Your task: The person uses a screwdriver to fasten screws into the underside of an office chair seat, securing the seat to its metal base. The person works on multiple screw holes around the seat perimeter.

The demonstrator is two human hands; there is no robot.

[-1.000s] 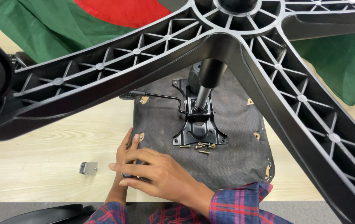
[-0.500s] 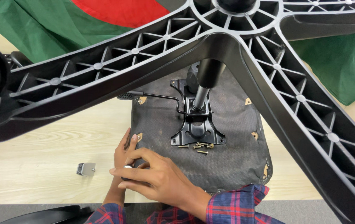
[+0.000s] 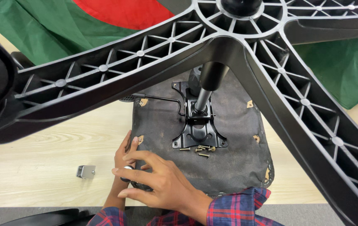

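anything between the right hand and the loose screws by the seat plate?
Nothing visible. The right hand rests at the seat's near-left edge; the screws lie on open fabric just below the metal seat plate. The chair base arms pass above, not between.

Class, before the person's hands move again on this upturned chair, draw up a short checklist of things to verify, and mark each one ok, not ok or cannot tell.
1. Loose screws lie together on the seat underside beside the mounting plate: ok.
2. Gas cylinder seated in plate: cannot tell.
3. Left hand steadies the seat's edge: ok.
4. Right hand holds a dark round part: cannot tell which part.
5. Small metal bracket lies apart on the table: ok.
6. Star base blocks part of the view: not ok.
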